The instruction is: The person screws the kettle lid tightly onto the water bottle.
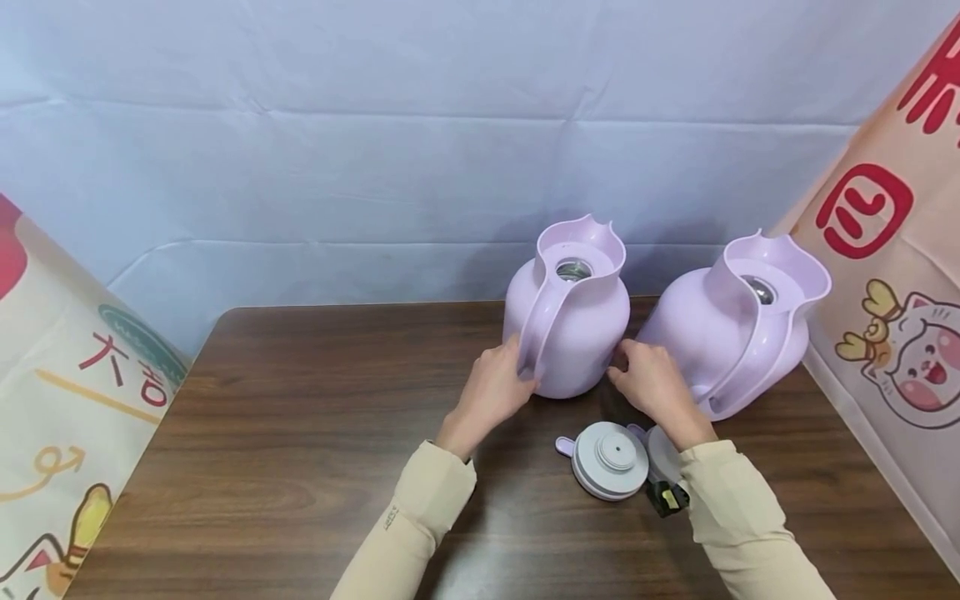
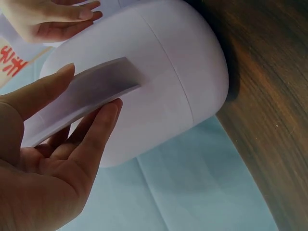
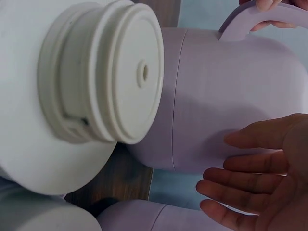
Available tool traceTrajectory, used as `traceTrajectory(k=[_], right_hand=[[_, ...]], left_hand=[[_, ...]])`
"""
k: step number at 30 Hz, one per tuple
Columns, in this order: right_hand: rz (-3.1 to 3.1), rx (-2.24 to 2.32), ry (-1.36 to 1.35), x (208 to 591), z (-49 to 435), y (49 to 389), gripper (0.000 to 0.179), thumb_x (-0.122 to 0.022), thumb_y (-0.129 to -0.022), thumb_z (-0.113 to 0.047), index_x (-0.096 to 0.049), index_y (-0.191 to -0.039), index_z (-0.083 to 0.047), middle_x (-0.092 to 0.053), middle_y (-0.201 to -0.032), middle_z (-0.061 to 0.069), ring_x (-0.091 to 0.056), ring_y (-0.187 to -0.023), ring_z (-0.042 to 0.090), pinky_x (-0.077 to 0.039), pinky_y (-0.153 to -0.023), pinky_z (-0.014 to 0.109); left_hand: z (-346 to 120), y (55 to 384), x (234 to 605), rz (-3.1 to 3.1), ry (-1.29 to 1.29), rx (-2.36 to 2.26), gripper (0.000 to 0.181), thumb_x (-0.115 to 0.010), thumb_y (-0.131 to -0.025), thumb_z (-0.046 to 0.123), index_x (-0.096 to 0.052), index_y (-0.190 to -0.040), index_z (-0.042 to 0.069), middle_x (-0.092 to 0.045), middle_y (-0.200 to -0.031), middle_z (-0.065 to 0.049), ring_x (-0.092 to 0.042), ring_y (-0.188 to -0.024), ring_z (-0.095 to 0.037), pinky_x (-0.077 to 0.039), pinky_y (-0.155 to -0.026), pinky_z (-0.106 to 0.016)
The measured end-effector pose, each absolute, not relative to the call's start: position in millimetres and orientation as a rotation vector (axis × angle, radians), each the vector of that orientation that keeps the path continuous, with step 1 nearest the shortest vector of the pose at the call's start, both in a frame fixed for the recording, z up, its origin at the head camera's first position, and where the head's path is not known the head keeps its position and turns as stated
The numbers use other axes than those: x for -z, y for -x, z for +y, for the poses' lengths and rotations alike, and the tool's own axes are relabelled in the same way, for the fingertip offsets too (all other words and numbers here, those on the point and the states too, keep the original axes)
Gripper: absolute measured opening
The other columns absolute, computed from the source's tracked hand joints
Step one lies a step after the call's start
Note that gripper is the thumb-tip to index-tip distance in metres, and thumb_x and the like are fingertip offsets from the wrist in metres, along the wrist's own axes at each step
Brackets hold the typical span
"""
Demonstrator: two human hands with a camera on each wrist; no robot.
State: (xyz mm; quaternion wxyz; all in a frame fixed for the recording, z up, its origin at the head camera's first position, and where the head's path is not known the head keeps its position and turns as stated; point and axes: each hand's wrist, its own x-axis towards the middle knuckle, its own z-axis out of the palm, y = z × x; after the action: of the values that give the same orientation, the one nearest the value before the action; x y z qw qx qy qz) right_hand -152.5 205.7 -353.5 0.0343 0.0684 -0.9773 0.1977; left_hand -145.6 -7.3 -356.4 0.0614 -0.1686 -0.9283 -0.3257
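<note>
Two lilac thermos jugs stand at the back of the table, both without lids, their round mouths showing. My left hand [image 1: 491,379] grips the handle [image 2: 91,94] of the left jug [image 1: 585,333], thumb on one side and fingers on the other. Between the jugs, my right hand [image 1: 656,383] has its fingers loosely extended beside the left jug's lower side; whether they touch it I cannot tell. The right jug [image 1: 686,312] is just past that hand. A grey-white lid [image 1: 611,458] with a lilac tab lies in front, large in the right wrist view.
A second lid [image 1: 662,454] lies beside the first, partly hidden by my right wrist. A small black and yellow item [image 1: 666,498] shows at that wrist. The brown wooden table [image 1: 300,433] meets a pale cloth [image 1: 337,183] behind; printed cloths hang at both sides.
</note>
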Motion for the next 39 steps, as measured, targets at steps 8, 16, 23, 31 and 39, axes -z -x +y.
traceTrajectory(k=[8,16,23,31,39], right_hand=[[-2.984,-0.601,-0.259,357.4,198.2,151.2,0.014,-0.062,-0.078,-0.009,-0.056,-0.078,0.003,-0.053,-0.067,0.014,-0.051,-0.063,0.033,-0.039,-0.059,0.047],[-2.959,-0.641,-0.314,358.2,190.6,149.7,0.012,-0.062,-0.078,-0.008,-0.056,-0.078,0.002,-0.051,-0.063,0.009,-0.048,-0.061,0.028,-0.038,-0.057,0.043],[-2.948,-0.653,-0.339,359.5,189.9,150.3,0.010,-0.063,-0.078,-0.008,-0.058,-0.078,0.001,-0.056,-0.066,0.009,-0.050,-0.062,0.027,-0.039,-0.058,0.043],[-2.962,-0.678,-0.384,360.1,193.2,154.5,0.014,-0.064,-0.077,-0.008,-0.060,-0.083,0.005,-0.062,-0.074,0.015,-0.057,-0.068,0.031,-0.044,-0.063,0.044],[-2.985,-0.712,-0.382,359.4,195.4,157.3,0.019,-0.065,-0.078,-0.009,-0.059,-0.088,0.006,-0.063,-0.080,0.018,-0.059,-0.075,0.033,-0.045,-0.068,0.045]], left_hand=[[-15.9,135.4,357.7,-2.803,0.554,0.984,0.031,-0.074,-0.073,0.014,-0.053,-0.092,0.003,-0.061,-0.081,-0.010,-0.060,-0.074,-0.025,-0.047,-0.065,-0.035],[-22.6,123.3,360.1,-2.786,0.569,0.987,0.035,-0.078,-0.069,0.013,-0.052,-0.092,0.005,-0.060,-0.081,-0.006,-0.060,-0.074,-0.022,-0.047,-0.064,-0.034],[-24.7,120.8,359.0,-2.777,0.577,0.985,0.036,-0.079,-0.067,0.010,-0.055,-0.093,0.006,-0.062,-0.085,-0.007,-0.062,-0.078,-0.023,-0.048,-0.068,-0.036],[-25.8,122.7,359.9,-2.787,0.576,1.022,0.031,-0.080,-0.065,0.010,-0.059,-0.088,0.006,-0.059,-0.079,-0.004,-0.058,-0.073,-0.020,-0.046,-0.065,-0.032],[-24.6,125.5,364.8,-2.776,0.567,0.992,0.025,-0.082,-0.062,0.011,-0.065,-0.077,0.001,-0.057,-0.076,-0.005,-0.057,-0.067,-0.022,-0.046,-0.061,-0.031]])
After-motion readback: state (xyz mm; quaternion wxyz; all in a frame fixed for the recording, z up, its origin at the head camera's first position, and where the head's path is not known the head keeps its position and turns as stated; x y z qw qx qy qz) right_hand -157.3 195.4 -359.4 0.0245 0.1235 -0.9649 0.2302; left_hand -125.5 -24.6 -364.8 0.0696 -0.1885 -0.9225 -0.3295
